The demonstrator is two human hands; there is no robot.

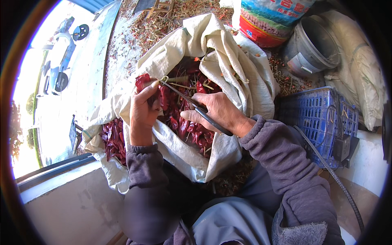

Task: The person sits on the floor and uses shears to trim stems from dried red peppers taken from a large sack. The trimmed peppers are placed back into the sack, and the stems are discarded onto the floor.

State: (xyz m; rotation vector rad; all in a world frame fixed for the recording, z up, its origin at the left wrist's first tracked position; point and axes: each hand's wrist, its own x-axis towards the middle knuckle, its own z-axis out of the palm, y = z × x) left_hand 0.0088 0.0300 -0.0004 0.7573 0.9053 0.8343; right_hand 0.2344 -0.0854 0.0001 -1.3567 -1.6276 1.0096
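Observation:
My left hand [144, 107] pinches a dried red chili pepper [142, 81] by its stem end, above an open white woven sack [196, 167]. In my right hand [219, 111] is a pair of scissors [183, 96], with the dark handle along my palm. The blade tips meet the pale stem [164, 79] beside my left thumb; whether they are closed through it I cannot tell. Dried red chilies [183, 122] with stems fill the sack below both hands. More chilies [114, 139] lie in a second sack opening at the left.
Stem scraps [153, 27] litter the floor. Behind stand a printed fertilizer bag [266, 24] and a grey bucket [318, 46]. At right are a blue plastic crate [315, 113], a braided cable [333, 174] and stuffed pale sacks [352, 58]. A scooter [59, 58] is outside at left.

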